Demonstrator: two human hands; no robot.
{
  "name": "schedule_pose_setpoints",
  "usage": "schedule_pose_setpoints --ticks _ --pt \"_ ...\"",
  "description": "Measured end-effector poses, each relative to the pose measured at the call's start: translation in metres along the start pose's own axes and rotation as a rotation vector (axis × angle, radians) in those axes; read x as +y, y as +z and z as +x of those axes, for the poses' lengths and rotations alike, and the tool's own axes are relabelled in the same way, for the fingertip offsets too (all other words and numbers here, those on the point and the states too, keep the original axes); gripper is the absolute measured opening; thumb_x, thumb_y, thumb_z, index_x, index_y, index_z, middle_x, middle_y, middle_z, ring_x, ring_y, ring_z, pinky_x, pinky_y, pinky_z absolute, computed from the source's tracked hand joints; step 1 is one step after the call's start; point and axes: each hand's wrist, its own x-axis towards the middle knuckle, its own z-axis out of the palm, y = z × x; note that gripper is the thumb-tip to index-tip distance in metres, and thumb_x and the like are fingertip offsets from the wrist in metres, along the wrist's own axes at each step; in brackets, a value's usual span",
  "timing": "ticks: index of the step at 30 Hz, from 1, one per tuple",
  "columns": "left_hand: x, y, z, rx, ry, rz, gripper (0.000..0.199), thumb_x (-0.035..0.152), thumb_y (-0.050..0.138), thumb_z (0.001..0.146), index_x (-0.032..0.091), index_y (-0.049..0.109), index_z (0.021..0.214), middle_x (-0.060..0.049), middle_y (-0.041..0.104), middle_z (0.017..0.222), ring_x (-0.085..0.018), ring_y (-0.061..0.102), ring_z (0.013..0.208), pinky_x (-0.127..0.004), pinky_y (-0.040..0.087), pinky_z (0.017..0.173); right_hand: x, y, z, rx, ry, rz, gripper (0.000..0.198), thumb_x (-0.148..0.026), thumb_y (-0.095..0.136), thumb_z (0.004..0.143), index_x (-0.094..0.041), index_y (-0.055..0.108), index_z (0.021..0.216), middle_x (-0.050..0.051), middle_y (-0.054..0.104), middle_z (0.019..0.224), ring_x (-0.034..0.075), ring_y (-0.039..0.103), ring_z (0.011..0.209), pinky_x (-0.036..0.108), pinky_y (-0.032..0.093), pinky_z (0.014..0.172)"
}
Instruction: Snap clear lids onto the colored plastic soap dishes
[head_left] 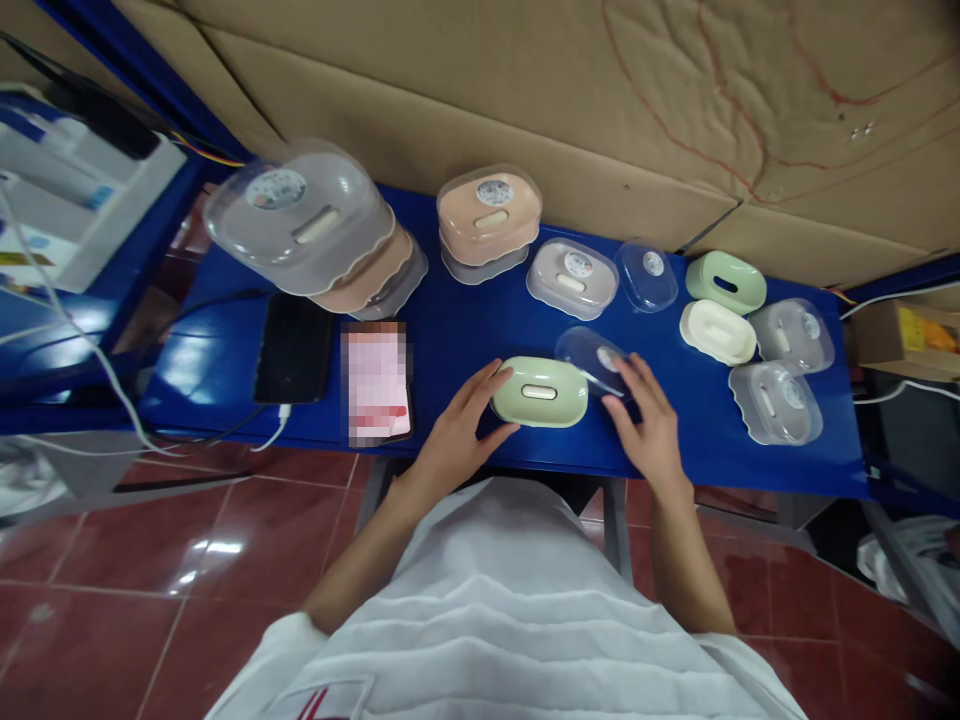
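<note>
A green soap dish (525, 408) with a pale raised slot sits on the blue table in front of me. My left hand (469, 425) curves around its left end, fingers behind and thumb in front. Just right of the dish, a clear plastic lid (581, 352) with a round sticker is tilted. My right hand (645, 425) grips the lid's right edge between thumb and fingers. Farther right lie a separate green base (742, 280) with a dark oval opening and a cream tray (716, 332). Another clear lid (637, 285) rests behind.
Stacked lidded dishes (345, 230) stand back left, with a pink stack (491, 225) and a grey lidded dish (559, 285) nearby. Two grey lidded dishes (780, 405) lie right. A black phone (292, 350) and a lit phone (375, 385) are left. Cardboard (450, 90) lines the back.
</note>
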Motion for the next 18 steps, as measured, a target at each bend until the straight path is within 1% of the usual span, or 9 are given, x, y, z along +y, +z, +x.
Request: schedule_pose_setpoints --ticks 3,5,7,9,14,18 --pt "0.0 0.0 0.001 0.018 0.007 -0.013 0.079 0.03 0.075 0.1 0.032 0.033 0.167 -0.013 0.05 0.166 -0.029 0.05 0.155 -0.051 0.044 0.129 -0.032 0.011 -0.008 -0.125 -0.176 0.037 0.066 -0.037 0.062 0.107 -0.038 0.038 0.169 0.01 0.038 0.175 0.034 0.046 0.157 0.057 0.048 0.124" --pt "-0.001 -0.001 0.002 0.01 0.019 -0.01 0.078 0.032 0.074 0.101 0.032 0.033 0.167 -0.013 0.049 0.166 -0.029 0.05 0.155 -0.051 0.044 0.129 -0.043 0.019 -0.009 -0.135 -0.26 0.013 0.074 -0.033 0.064 0.106 -0.042 0.03 0.171 0.009 0.031 0.178 0.036 0.041 0.16 0.06 0.046 0.125" --pt "-0.002 -0.002 0.002 -0.003 0.025 -0.003 0.075 0.033 0.073 0.102 0.032 0.034 0.167 -0.013 0.05 0.166 -0.03 0.051 0.154 -0.051 0.044 0.129 -0.045 0.025 -0.009 -0.122 -0.297 -0.02 0.081 -0.031 0.066 0.105 -0.045 0.024 0.172 0.008 0.026 0.18 0.038 0.038 0.161 0.062 0.045 0.125" --pt "-0.002 -0.003 0.002 -0.003 0.034 0.002 0.072 0.034 0.071 0.103 0.033 0.036 0.166 -0.012 0.051 0.165 -0.029 0.052 0.153 -0.051 0.045 0.128 -0.044 0.028 -0.009 -0.112 -0.313 -0.052 0.084 -0.031 0.068 0.104 -0.044 0.022 0.173 0.009 0.024 0.18 0.04 0.037 0.161 0.064 0.045 0.124" --pt "-0.005 -0.002 0.0 0.004 0.048 0.008 0.068 0.036 0.072 0.102 0.033 0.041 0.163 -0.011 0.053 0.164 -0.027 0.054 0.152 -0.049 0.047 0.127 -0.042 0.025 -0.009 -0.103 -0.37 -0.099 0.086 -0.034 0.072 0.101 -0.04 0.025 0.173 0.014 0.027 0.179 0.041 0.039 0.16 0.063 0.047 0.123" --pt "-0.008 -0.002 -0.002 0.017 0.059 0.023 0.071 0.038 0.076 0.099 0.032 0.043 0.161 -0.012 0.056 0.161 -0.028 0.057 0.149 -0.048 0.05 0.124 -0.041 0.025 -0.006 -0.095 -0.396 -0.107 0.087 -0.034 0.073 0.101 -0.042 0.026 0.173 0.011 0.028 0.178 0.041 0.039 0.159 0.064 0.048 0.123"
